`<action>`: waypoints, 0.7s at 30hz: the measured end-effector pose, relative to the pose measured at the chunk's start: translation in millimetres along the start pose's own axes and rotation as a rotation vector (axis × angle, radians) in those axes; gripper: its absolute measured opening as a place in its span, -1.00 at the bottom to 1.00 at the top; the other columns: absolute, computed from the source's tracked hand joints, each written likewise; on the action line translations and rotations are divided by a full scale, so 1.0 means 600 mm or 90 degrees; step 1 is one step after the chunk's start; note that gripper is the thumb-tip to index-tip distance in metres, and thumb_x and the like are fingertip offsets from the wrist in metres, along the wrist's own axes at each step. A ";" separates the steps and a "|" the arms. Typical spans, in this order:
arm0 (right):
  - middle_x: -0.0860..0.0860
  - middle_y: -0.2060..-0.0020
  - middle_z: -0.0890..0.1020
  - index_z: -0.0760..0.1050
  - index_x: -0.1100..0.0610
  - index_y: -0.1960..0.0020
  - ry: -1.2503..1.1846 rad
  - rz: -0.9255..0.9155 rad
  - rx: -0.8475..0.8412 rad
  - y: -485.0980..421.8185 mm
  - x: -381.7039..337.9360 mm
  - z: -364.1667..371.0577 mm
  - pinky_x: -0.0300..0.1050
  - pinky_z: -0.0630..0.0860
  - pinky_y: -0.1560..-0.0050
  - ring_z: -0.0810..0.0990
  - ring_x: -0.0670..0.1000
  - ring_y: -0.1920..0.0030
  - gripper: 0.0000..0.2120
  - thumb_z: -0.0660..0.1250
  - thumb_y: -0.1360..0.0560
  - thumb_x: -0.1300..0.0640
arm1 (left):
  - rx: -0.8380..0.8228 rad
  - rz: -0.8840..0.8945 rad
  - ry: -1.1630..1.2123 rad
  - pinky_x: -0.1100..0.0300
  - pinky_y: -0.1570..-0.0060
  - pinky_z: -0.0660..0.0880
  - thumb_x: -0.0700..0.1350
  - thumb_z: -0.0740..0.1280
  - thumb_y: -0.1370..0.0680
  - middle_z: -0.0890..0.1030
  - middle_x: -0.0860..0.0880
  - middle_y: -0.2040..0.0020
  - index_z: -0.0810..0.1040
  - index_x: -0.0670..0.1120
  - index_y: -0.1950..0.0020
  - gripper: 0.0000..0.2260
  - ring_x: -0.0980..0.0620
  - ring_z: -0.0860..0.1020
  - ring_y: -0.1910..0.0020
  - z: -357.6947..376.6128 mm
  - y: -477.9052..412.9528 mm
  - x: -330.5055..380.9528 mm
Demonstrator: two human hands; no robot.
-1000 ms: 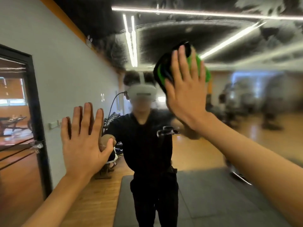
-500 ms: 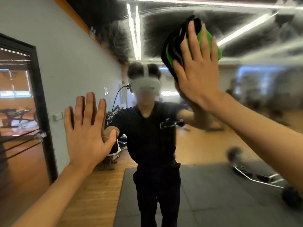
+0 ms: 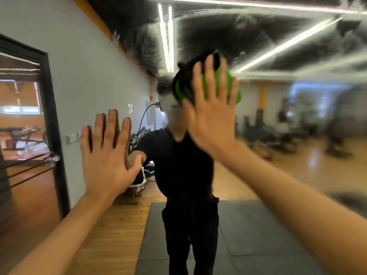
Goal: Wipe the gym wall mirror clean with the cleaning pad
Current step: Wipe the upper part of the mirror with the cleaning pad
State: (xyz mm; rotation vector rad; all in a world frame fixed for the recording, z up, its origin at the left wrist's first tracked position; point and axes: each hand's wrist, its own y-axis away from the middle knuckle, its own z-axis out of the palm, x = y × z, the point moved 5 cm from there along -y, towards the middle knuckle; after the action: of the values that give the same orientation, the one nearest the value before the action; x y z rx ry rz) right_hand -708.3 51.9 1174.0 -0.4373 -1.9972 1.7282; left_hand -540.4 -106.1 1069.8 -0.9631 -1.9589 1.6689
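In the head view, the mirror (image 3: 288, 120) fills nearly the whole picture, its glass streaked and smeared across the upper part and the right side. The right hand (image 3: 212, 116) is raised against the glass a little above the middle of the mirror, fingers straight and spread, pressing the cleaning pad (image 3: 184, 84) flat to the surface; nothing is curled round it. The pad is green with a black strap or edge, and shows above and to both sides of the fingers. The left hand (image 3: 108, 155) lies lower and nearer the mirror's left edge, palm to the glass, fingers straight and slightly apart, thumb out to the side, holding nothing. The two hands are well apart. Between them the reflected person in black clothes (image 3: 184, 165) stands on a grey floor mat (image 3: 258, 235).
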 end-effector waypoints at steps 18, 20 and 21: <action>0.14 -0.67 0.02 0.06 0.10 -0.68 0.009 0.160 -0.027 0.142 0.033 0.013 0.32 -0.05 -0.62 0.00 0.24 -0.65 -0.33 0.07 -0.66 -0.17 | -0.011 -0.003 0.030 -0.24 -0.65 -0.13 0.20 0.14 -0.59 -0.11 -0.10 -0.75 0.03 -0.04 -0.74 -0.23 -0.20 -0.06 -0.72 0.007 0.003 -0.003; 0.10 -0.67 0.02 0.04 0.04 -0.69 -0.017 -0.001 -0.083 0.169 -0.057 0.030 0.28 -0.07 -0.63 -0.07 0.19 -0.67 -0.34 0.11 -0.68 -0.17 | -0.025 -0.003 0.028 -0.29 -0.64 -0.07 0.21 0.10 -0.60 -0.11 -0.10 -0.75 0.01 -0.03 -0.75 -0.24 -0.20 -0.06 -0.72 0.014 0.006 -0.010; 0.09 -0.68 0.03 0.03 0.02 -0.69 -0.020 -0.060 -0.107 0.181 -0.070 0.034 0.28 -0.06 -0.63 -0.08 0.18 -0.67 -0.34 0.13 -0.68 -0.17 | -0.027 -0.002 0.028 -0.32 -0.63 -0.05 0.22 0.07 -0.61 -0.10 -0.11 -0.75 -0.01 -0.03 -0.75 -0.26 -0.21 -0.06 -0.72 0.016 0.007 -0.012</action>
State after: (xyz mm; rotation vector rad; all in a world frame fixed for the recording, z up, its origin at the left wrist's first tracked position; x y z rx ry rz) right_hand -690.2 30.7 1059.1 -0.3660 -2.1599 1.5262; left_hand -540.8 -117.7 1064.8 -1.0042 -1.9725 1.5970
